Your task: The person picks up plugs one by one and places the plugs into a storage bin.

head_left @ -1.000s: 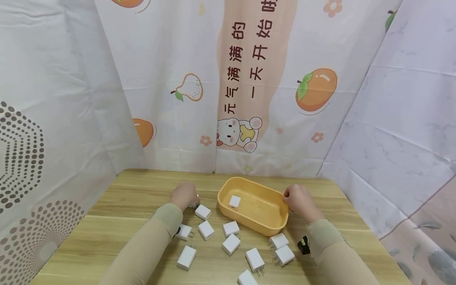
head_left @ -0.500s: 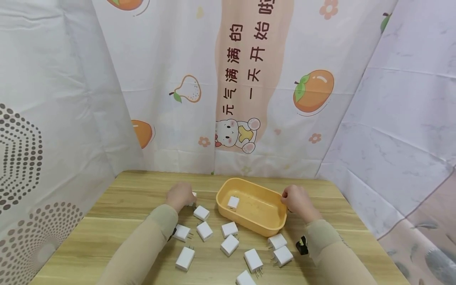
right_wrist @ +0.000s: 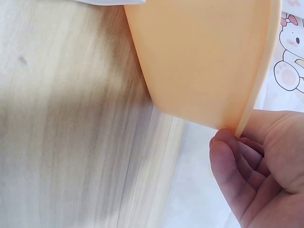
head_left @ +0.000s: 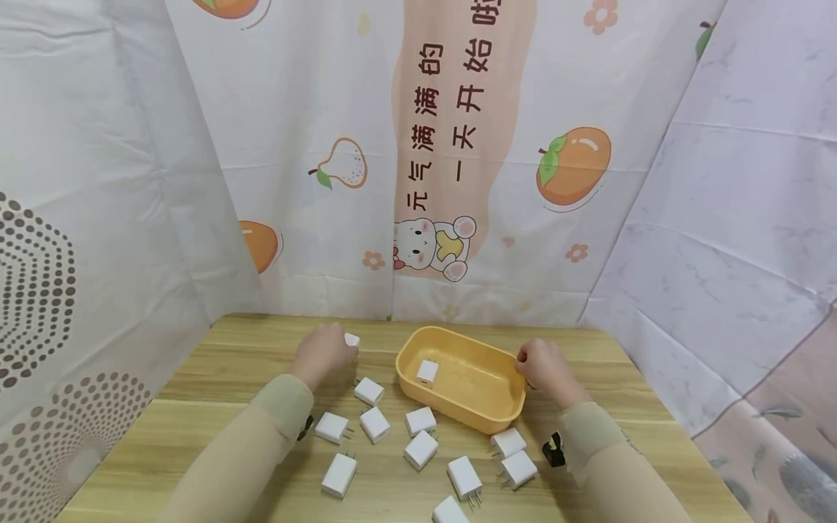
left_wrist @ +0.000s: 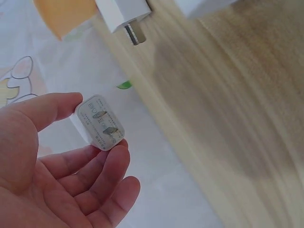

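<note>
My left hand [head_left: 323, 354] pinches a white charger plug [left_wrist: 100, 122] between thumb and fingers, held above the table left of the basin. In the left wrist view its two-pronged face points toward the camera. The yellow plastic basin [head_left: 480, 374] stands at the table's middle with one white charger [head_left: 428, 371] lying inside. At the basin's right end my right hand [head_left: 548, 369] grips the rim, thumb on one side and curled fingers on the other, as the right wrist view shows. The left hand's charger is mostly hidden by the fingers in the head view.
Several white chargers lie scattered on the wooden table [head_left: 196, 436] in front of the basin, among them one charger [head_left: 369, 391] near the left hand and another charger [head_left: 465, 477] nearer the front. A printed curtain [head_left: 294, 254] hangs behind the table's back edge.
My left hand has lifted the charger off the table and moved slightly left and up with it. The right hand still holds the basin's rim.
</note>
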`<action>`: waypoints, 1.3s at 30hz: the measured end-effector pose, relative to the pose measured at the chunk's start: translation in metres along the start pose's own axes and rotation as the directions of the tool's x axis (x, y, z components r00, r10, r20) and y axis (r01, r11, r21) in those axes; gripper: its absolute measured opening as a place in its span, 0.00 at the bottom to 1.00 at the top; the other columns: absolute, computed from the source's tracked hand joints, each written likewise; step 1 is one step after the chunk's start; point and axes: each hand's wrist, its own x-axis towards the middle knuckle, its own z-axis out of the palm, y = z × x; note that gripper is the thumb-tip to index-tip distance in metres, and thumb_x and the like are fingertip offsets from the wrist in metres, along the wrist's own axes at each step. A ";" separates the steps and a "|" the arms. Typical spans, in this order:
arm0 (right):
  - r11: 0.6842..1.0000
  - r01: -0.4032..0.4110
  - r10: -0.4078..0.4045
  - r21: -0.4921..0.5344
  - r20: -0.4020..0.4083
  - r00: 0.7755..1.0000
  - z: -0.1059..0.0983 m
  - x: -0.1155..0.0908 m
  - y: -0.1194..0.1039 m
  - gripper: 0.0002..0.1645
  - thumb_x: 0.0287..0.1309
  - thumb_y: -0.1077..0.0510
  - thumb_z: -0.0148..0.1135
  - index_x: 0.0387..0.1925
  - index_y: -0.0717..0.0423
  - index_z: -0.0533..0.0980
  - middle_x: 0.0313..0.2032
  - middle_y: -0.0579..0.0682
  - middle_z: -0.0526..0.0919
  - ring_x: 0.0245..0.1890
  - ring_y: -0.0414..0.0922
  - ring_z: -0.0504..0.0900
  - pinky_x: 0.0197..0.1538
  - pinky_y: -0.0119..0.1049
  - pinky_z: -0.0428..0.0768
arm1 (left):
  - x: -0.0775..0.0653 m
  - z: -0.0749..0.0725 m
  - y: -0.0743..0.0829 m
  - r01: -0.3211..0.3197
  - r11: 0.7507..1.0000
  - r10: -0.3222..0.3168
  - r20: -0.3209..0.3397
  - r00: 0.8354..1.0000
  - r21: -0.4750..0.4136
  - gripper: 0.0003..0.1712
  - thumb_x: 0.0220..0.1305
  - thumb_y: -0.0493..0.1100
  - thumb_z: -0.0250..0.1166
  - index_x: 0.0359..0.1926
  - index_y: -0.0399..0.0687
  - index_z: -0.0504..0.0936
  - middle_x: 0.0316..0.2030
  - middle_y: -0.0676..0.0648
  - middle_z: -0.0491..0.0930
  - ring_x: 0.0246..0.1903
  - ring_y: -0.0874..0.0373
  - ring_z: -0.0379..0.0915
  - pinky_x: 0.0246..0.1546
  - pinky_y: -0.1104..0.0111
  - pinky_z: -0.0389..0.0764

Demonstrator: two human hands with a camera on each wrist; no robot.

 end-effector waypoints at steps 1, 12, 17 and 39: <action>1.000 -0.002 0.002 0.003 0.001 1.000 0.000 0.000 0.000 0.12 0.57 0.65 0.66 0.19 0.55 0.77 0.16 0.46 0.74 0.18 0.43 0.73 0.24 0.37 0.73 | -0.001 -0.001 0.000 -0.007 1.000 0.007 -0.012 1.000 0.003 0.15 0.61 0.49 0.68 0.24 0.45 0.78 0.22 0.48 0.75 0.21 0.55 0.69 0.17 0.64 0.69; 1.000 0.003 -0.003 0.004 0.001 1.000 0.000 0.000 0.000 0.13 0.57 0.65 0.66 0.19 0.55 0.77 0.16 0.46 0.74 0.17 0.43 0.73 0.23 0.37 0.73 | -0.010 -0.013 0.005 -0.074 0.997 0.073 -0.088 0.993 -0.005 0.21 0.60 0.52 0.69 0.42 0.36 0.85 0.29 0.46 0.80 0.27 0.52 0.73 0.27 0.60 0.75; 1.000 -0.005 0.005 -0.004 0.004 1.000 0.000 -0.001 -0.001 0.12 0.58 0.65 0.67 0.19 0.55 0.78 0.17 0.46 0.75 0.17 0.43 0.73 0.23 0.37 0.73 | -0.017 -0.016 0.009 -0.101 0.995 0.100 -0.107 0.989 -0.004 0.18 0.59 0.53 0.69 0.37 0.41 0.85 0.25 0.49 0.77 0.25 0.53 0.72 0.24 0.62 0.73; 1.000 -0.005 0.005 0.002 0.016 1.000 -0.001 0.000 -0.001 0.13 0.59 0.64 0.66 0.19 0.55 0.77 0.16 0.46 0.75 0.16 0.42 0.73 0.23 0.37 0.73 | -0.040 -0.020 0.020 -0.234 0.972 0.227 -0.187 0.956 -0.015 0.15 0.59 0.51 0.72 0.35 0.43 0.84 0.25 0.51 0.79 0.24 0.57 0.73 0.26 0.64 0.75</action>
